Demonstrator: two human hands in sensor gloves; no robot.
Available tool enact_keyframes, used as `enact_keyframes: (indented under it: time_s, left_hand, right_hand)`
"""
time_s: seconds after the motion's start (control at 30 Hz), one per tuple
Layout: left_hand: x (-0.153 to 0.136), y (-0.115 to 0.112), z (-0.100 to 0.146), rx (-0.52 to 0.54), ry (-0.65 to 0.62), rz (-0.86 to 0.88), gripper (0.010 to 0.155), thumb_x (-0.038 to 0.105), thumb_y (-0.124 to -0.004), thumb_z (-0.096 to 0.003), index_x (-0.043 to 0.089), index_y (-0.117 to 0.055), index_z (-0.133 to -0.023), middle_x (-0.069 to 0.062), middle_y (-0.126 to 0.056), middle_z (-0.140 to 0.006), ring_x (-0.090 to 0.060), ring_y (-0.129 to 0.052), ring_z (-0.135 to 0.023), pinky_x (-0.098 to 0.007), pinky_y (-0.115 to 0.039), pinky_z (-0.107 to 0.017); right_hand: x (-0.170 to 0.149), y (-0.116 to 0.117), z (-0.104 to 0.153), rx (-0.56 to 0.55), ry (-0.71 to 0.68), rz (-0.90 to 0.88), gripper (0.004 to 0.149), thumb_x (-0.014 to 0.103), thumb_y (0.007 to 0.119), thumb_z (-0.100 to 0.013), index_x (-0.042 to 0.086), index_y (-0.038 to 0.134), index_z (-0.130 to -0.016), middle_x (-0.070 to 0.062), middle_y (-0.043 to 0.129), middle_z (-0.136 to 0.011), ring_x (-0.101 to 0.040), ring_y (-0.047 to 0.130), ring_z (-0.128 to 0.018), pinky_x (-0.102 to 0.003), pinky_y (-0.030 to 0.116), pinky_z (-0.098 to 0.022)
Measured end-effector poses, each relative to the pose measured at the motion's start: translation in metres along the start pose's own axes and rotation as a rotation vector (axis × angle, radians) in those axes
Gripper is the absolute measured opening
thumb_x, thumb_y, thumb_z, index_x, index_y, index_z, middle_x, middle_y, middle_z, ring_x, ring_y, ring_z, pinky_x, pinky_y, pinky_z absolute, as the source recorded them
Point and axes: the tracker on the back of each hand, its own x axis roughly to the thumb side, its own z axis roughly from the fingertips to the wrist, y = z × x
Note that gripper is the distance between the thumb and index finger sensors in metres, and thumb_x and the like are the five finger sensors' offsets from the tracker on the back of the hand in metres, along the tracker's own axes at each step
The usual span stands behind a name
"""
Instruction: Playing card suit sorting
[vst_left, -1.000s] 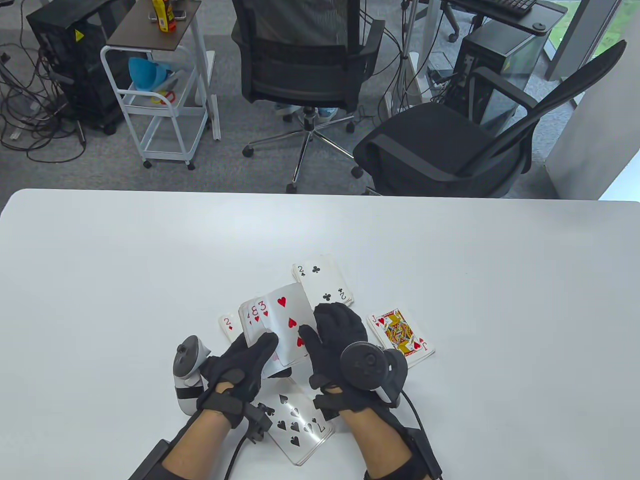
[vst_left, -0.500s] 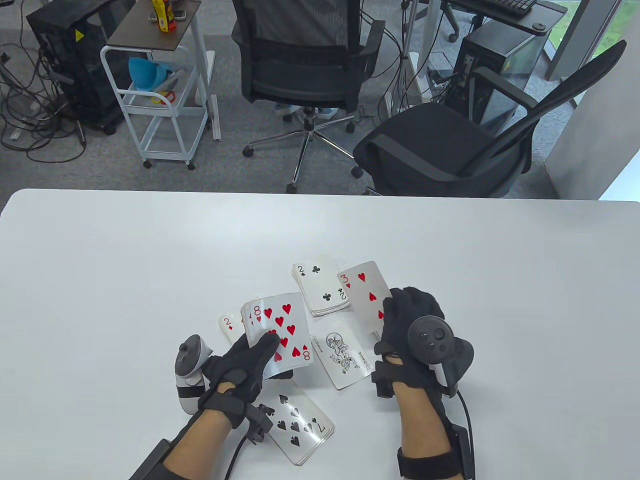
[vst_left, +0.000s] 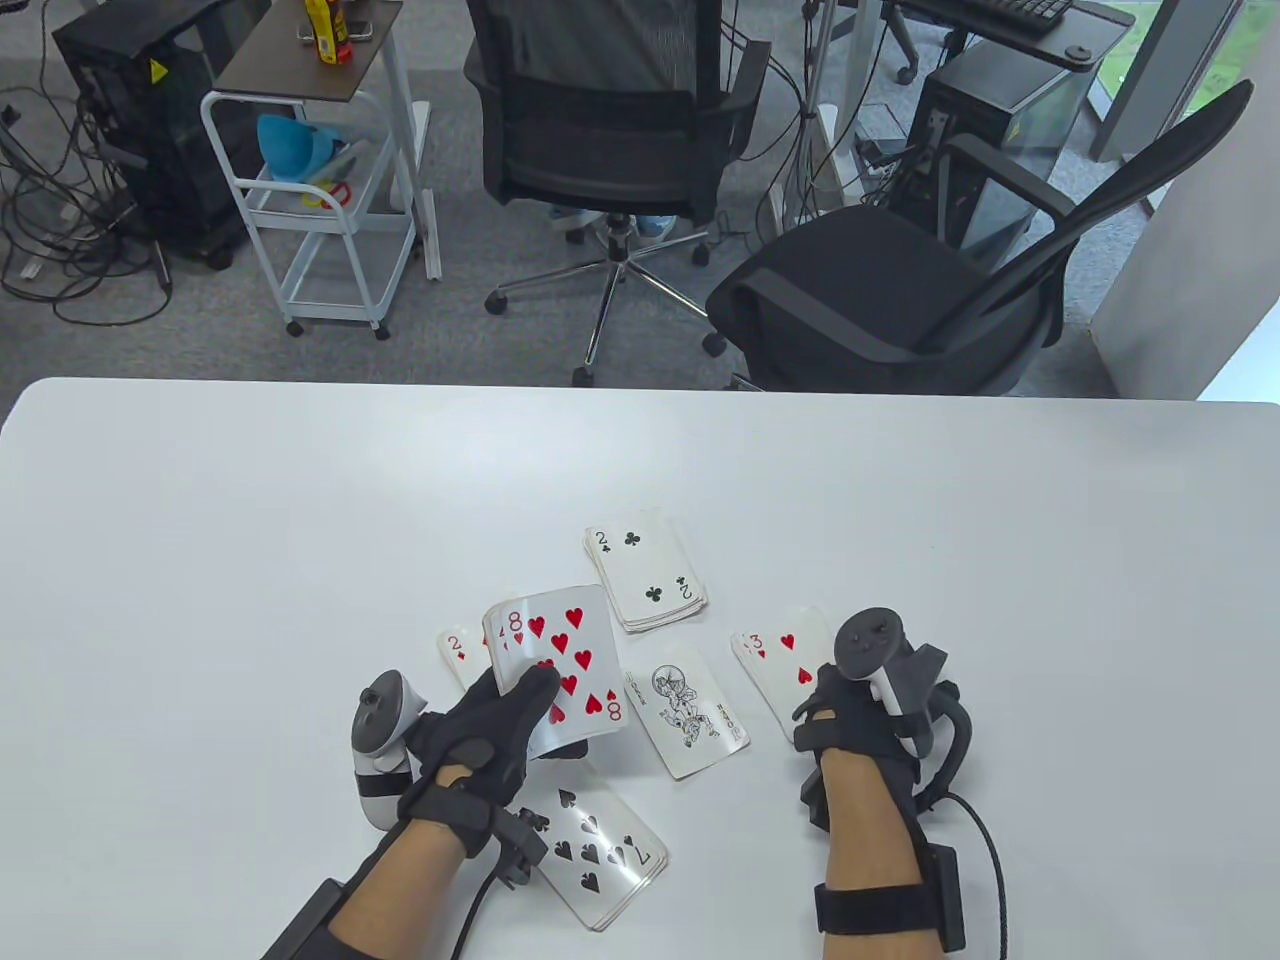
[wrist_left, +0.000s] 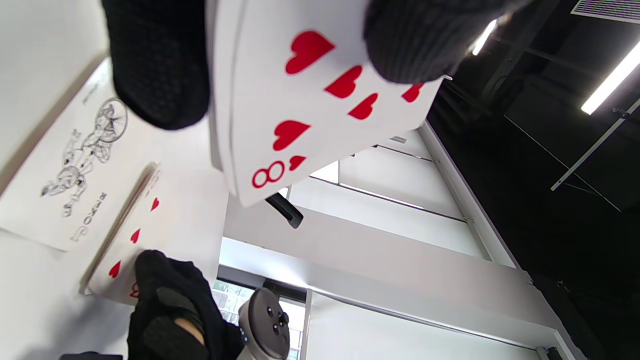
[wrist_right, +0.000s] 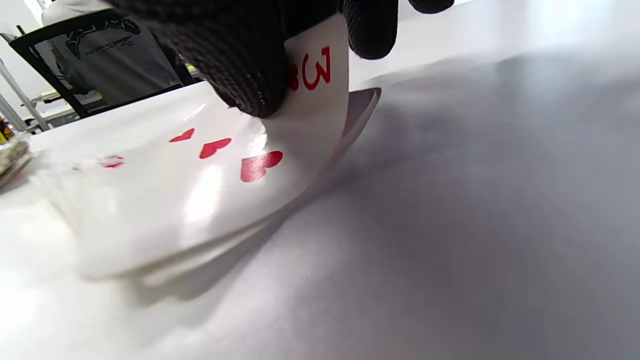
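Observation:
My left hand (vst_left: 490, 725) holds a small fan of cards above the table, the 8 of hearts (vst_left: 565, 660) on top; it also shows in the left wrist view (wrist_left: 310, 110). My right hand (vst_left: 850, 715) pinches the 3 of hearts (vst_left: 785, 665) by its near end and lays it on the hearts pile at the right; the right wrist view shows the card (wrist_right: 210, 185) bent, its far part on the pile. A clubs pile topped by the 2 of clubs (vst_left: 645, 575) lies behind. A joker (vst_left: 688, 710) lies between my hands. A spades pile topped by the 7 (vst_left: 600, 850) lies near my left wrist.
A 2 of diamonds (vst_left: 458, 655) peeks out under the fan at the left. The white table (vst_left: 250, 520) runs wide to both sides. Two office chairs (vst_left: 620, 110) and a white cart (vst_left: 320, 200) stand beyond the far edge.
My right hand took the 3 of hearts off the fan, carried it right and brought it down on the hearts pile, covering the jack. The 8 of hearts and the joker came into sight.

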Motion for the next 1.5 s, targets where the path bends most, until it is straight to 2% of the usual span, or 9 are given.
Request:
enact_keyframes:
  time_s: [0.17,0.3,0.4,0.6,0.7,0.87,1.1,1.3,1.5]
  left_hand:
    - [0.002,0.001,0.000,0.003,-0.006,0.007,0.054,0.051,-0.080,-0.0580,0.025,-0.066,-0.103,-0.001,-0.085,-0.097,-0.029,-0.097,-0.081,-0.040,-0.094,-0.050]
    - [0.002,0.001,0.000,0.001,-0.004,0.002,0.054,0.051,-0.080,-0.0580,0.025,-0.066,-0.103,-0.001,-0.085,-0.097,-0.029,-0.097,-0.081,-0.040,-0.093,-0.050]
    - [0.001,0.002,0.001,0.004,-0.002,-0.003,0.054,0.052,-0.079,-0.0581,0.025,-0.066,-0.103,-0.001,-0.085,-0.097,-0.029,-0.097,-0.081,-0.041,-0.093,-0.050]
    - [0.001,0.002,0.001,0.013,0.003,-0.016,0.054,0.051,-0.079,-0.0581,0.025,-0.066,-0.103,-0.001,-0.085,-0.097,-0.029,-0.097,-0.081,-0.041,-0.093,-0.050]
    - [0.000,0.000,0.000,0.007,0.010,-0.023,0.054,0.051,-0.079,-0.0580,0.025,-0.066,-0.103,-0.001,-0.085,-0.097,-0.029,-0.097,-0.081,-0.041,-0.093,-0.050]
    - [-0.002,-0.001,0.000,0.005,0.020,-0.035,0.054,0.051,-0.080,-0.0579,0.025,-0.066,-0.103,-0.001,-0.085,-0.097,-0.029,-0.097,-0.081,-0.041,-0.093,-0.050]
    - [-0.002,0.000,0.000,0.009,0.026,-0.048,0.054,0.048,-0.082,-0.0573,0.025,-0.066,-0.103,-0.001,-0.085,-0.097,-0.028,-0.098,-0.081,-0.041,-0.094,-0.050]
    - [-0.002,0.000,0.000,0.004,0.026,-0.052,0.054,0.047,-0.084,-0.0570,0.025,-0.067,-0.103,0.000,-0.085,-0.097,-0.028,-0.098,-0.081,-0.040,-0.094,-0.050]
    - [-0.004,-0.001,0.000,0.007,0.026,-0.054,0.054,0.048,-0.083,-0.0570,0.026,-0.067,-0.103,0.000,-0.086,-0.097,-0.028,-0.098,-0.080,-0.040,-0.094,-0.050]
  right_hand:
    - [0.004,-0.002,0.005,-0.052,-0.025,-0.002,0.055,0.032,0.091,-0.056,0.008,0.063,-0.097,-0.025,0.035,-0.113,-0.053,0.021,-0.104,-0.076,0.023,-0.066]
    - [0.019,-0.014,0.021,-0.151,-0.141,-0.079,0.051,0.038,0.084,-0.058,0.009,0.066,-0.095,-0.026,0.039,-0.112,-0.054,0.023,-0.103,-0.076,0.024,-0.065]
    - [0.035,-0.023,0.038,-0.216,-0.262,-0.147,0.051,0.044,0.079,-0.059,0.009,0.068,-0.094,-0.025,0.043,-0.112,-0.054,0.026,-0.103,-0.076,0.026,-0.066]
    - [0.067,-0.031,0.067,-0.314,-0.638,-0.290,0.051,0.049,0.075,-0.059,0.010,0.075,-0.092,-0.024,0.051,-0.110,-0.053,0.030,-0.104,-0.074,0.029,-0.067]
    - [0.074,-0.036,0.081,-0.367,-0.717,-0.352,0.050,0.049,0.074,-0.058,0.011,0.078,-0.090,-0.022,0.057,-0.109,-0.053,0.037,-0.104,-0.074,0.033,-0.067]
    - [0.089,-0.033,0.098,-0.312,-0.840,-0.470,0.050,0.050,0.073,-0.058,0.011,0.080,-0.088,-0.021,0.062,-0.107,-0.053,0.043,-0.103,-0.074,0.036,-0.068]
    - [0.108,-0.016,0.111,-0.185,-0.912,-0.414,0.053,0.052,0.074,-0.058,0.010,0.077,-0.090,-0.021,0.059,-0.108,-0.053,0.042,-0.103,-0.074,0.036,-0.068]
    - [0.115,-0.007,0.114,-0.145,-0.912,-0.379,0.058,0.055,0.079,-0.056,0.009,0.071,-0.090,-0.022,0.057,-0.109,-0.054,0.043,-0.103,-0.074,0.037,-0.068]
    - [0.118,-0.005,0.116,-0.122,-0.930,-0.422,0.049,0.050,0.087,-0.053,0.009,0.076,-0.077,-0.021,0.062,-0.106,-0.053,0.050,-0.102,-0.073,0.042,-0.068]
